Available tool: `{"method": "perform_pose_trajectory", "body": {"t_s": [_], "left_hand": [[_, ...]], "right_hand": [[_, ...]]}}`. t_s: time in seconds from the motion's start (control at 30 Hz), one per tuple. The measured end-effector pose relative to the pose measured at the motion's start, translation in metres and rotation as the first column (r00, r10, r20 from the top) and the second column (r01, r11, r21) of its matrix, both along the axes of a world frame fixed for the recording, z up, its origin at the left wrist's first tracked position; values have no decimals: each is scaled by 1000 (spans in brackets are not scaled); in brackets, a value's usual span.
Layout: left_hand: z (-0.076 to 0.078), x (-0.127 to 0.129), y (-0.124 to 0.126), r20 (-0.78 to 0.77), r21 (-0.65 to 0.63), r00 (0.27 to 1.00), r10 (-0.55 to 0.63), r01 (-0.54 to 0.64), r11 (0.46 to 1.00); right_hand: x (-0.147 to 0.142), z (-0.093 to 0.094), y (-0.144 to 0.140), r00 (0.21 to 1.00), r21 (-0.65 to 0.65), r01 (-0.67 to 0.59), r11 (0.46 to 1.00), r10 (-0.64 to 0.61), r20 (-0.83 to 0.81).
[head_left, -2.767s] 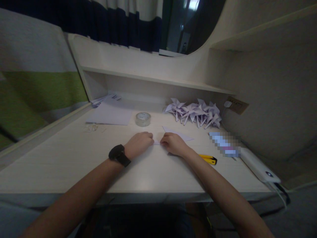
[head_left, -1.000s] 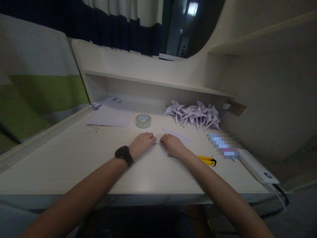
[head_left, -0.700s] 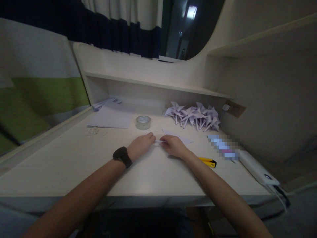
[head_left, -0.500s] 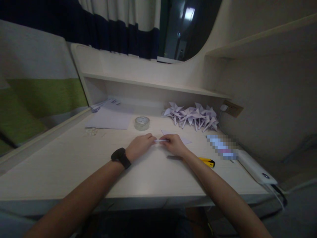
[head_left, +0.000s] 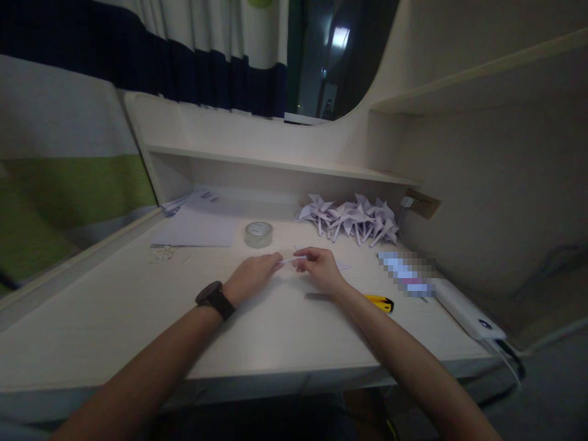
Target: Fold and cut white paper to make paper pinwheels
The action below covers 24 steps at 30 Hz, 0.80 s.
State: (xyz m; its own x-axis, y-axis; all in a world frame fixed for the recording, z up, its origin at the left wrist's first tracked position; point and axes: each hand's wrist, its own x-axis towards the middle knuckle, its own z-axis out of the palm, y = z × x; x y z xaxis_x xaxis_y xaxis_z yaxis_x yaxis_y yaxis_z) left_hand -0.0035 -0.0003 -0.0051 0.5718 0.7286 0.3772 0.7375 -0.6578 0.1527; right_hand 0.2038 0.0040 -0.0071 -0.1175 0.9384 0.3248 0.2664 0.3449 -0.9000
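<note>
Since a second ago, both hands have lifted the rolled paper strip (head_left: 293,260) slightly off the desk (head_left: 275,331). Left hand (head_left: 252,278) and right hand (head_left: 321,269) pinch its ends between closed fingertips. I judge I am rolling it; next it needs tightening.

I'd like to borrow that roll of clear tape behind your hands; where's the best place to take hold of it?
The tape roll lies flat on the desk, its hole facing up, standing clear of the paper sheets. Probably best to come from straight above and pinch its outer rim on opposite sides, or hook a finger into the hole. Both hands, left hand and right hand, hold a thin paper strip.
</note>
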Motion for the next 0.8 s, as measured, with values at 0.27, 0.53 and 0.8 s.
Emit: {"method": "perform_pose_trajectory", "body": {"t_s": [0.27,0.53,0.8], "left_hand": [[-3,-1,2,26,120,999,-39,35,992],[0,-1,-8,-169,365,984,-49,109,924],[-7,3,-1,28,304,992,-119,105,947]], "right_hand": [[-5,8,-3,988,-47,-42,998,35,-148],[-9,3,-3,921,-207,-124,970,35,-389],[-9,4,-4,984,-70,-42,997,29,-177]]}}
